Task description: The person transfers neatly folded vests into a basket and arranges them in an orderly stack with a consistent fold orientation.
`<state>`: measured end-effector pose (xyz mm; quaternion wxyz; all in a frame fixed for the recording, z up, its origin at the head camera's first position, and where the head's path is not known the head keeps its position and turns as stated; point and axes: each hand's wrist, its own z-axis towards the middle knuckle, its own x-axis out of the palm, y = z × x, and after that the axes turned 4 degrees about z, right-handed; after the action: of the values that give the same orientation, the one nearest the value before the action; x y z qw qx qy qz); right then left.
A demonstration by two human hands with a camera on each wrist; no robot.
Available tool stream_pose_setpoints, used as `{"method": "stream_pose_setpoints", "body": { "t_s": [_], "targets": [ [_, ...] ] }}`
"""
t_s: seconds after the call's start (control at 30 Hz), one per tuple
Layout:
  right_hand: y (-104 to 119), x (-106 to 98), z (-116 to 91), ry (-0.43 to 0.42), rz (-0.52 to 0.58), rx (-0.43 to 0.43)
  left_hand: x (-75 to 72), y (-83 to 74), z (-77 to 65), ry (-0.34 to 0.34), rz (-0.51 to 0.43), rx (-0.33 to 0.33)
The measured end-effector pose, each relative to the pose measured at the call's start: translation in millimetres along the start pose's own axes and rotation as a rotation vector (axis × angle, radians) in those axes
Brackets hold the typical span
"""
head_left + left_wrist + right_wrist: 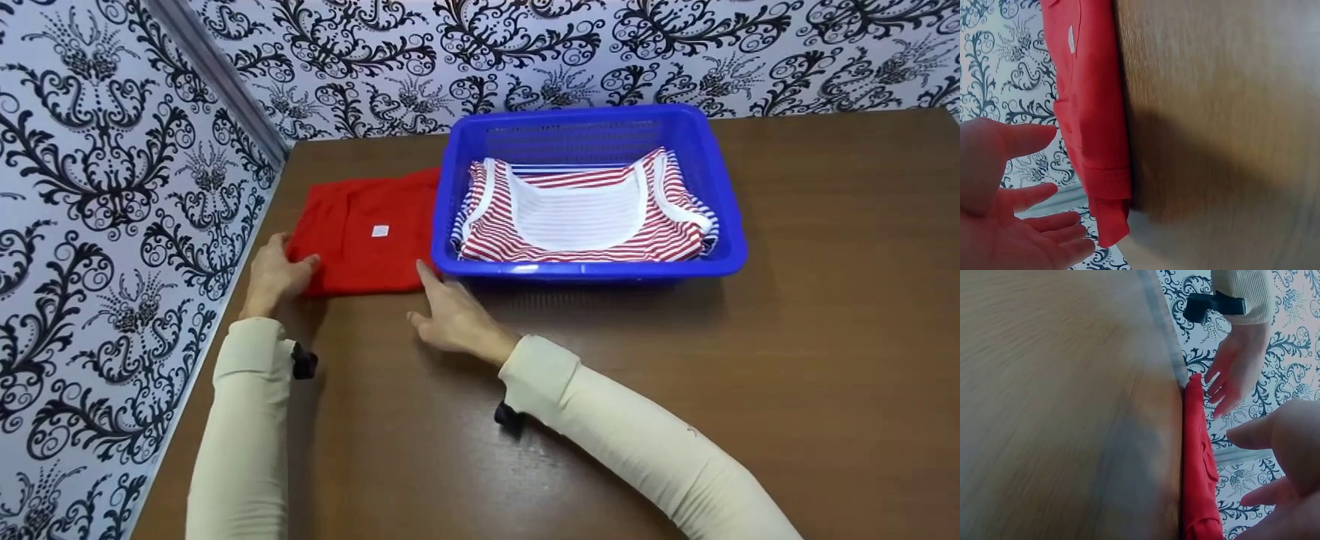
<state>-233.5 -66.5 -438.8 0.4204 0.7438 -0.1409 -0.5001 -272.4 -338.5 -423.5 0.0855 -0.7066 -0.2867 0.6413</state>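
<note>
A folded red garment (352,247) with a small white label lies flat on the table, left of a blue plastic basket (585,268). At its left edge is my left hand (276,276), fingers spread and thumb over the near corner; the left wrist view shows the fingers straight beside the cloth (1095,129). My right hand (457,315) reaches toward the garment's near right corner, index finger extended close to the basket's front left corner. Neither hand grips anything. Striped garments (577,217), red and white on top with white trim, lie folded inside the basket.
The brown wooden table (825,315) runs along a patterned wall (525,60) at the back and another patterned wall (90,225) on the left. The basket stands near the back wall and overlaps the red garment's right side in the head view.
</note>
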Motion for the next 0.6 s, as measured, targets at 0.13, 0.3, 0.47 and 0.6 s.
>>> {"method": "stream_pose_setpoints", "body": {
  "t_s": [0.13, 0.3, 0.47, 0.6],
  "targets": [
    [1.4, 2.8, 6.4, -0.012, -0.012, 0.016, 0.9, -0.3, 5.3, 0.027, 0.003, -0.026],
    [3.1, 4.2, 15.4, 0.0, 0.018, 0.045, 4.2, -0.7, 7.9, 0.038, 0.013, -0.014],
    [3.2, 3.7, 23.6, 0.025, 0.061, 0.09, 6.7, -1.6, 12.2, 0.056, 0.022, -0.002],
    [-0.5, 4.2, 27.7, 0.032, 0.042, 0.108, 9.5, -1.8, 16.5, 0.089, 0.04, -0.011]
  ]
}}
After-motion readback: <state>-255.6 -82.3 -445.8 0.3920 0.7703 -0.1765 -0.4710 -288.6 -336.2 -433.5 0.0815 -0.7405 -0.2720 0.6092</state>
